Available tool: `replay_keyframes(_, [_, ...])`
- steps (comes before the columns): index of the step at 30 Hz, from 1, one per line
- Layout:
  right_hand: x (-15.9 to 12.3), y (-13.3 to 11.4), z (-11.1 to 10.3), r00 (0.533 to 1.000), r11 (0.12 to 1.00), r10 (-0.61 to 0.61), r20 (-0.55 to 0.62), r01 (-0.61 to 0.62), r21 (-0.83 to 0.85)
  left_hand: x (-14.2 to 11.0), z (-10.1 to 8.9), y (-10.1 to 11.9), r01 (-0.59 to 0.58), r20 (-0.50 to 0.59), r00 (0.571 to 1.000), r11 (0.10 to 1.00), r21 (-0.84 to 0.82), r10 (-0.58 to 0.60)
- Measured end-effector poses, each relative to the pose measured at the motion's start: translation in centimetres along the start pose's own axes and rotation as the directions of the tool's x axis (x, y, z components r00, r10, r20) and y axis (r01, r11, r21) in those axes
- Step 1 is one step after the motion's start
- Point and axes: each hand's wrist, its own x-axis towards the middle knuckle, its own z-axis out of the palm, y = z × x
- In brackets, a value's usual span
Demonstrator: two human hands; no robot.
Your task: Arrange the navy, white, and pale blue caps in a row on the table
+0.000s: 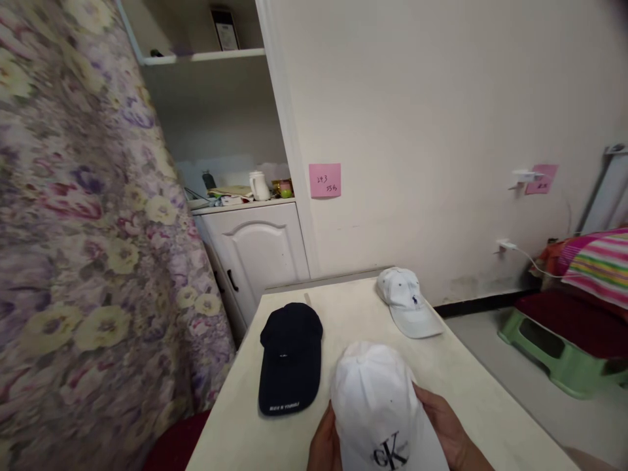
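cap of rounded white fabric with black lettering [375, 386] sits clamped between left hand [324, 441] and right hand [446, 425], flanking opposite sides; lettered front near, crown far.

Your single camera rides on your head and looks forward and down, along the length of the table [350, 317] to the wall [432, 118] facing you. Your left hand [324, 441] and right hand [444, 422] enter at the bottom edge, nearest the lens. The wide view reaches from the floral curtain [88, 229] at your left to the green stool [564, 363] at your right.
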Motion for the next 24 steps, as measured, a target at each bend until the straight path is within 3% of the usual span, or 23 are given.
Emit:
replay_keyframes(6, [0.4,-0.2,-0.3,1.0,0.999,-0.003,-0.004,0.003,0.036,1.0,-0.8,0.2,-0.007,-0.017,1.0,1.0,0.012,0.007])
replay_keyframes(12, [0.6,-0.2,-0.5,0.997,0.995,-0.075,-0.012,0.076,0.069,0.7,-0.1,0.4,-0.062,-0.048,0.997,0.997,0.044,0.064])
replay_keyframes(18, [0.8,-0.4,-0.4,0.996,0.994,-0.081,-0.046,0.084,0.068,1.0,-0.4,0.3,0.016,-0.051,0.999,1.0,0.019,-0.015])
replay_keyframes(24, [-0.4,-0.1,0.7,0.991,0.997,-0.074,-0.114,0.078,0.025,1.0,-0.9,0.1,-0.012,-0.032,0.999,0.998,0.059,0.014])
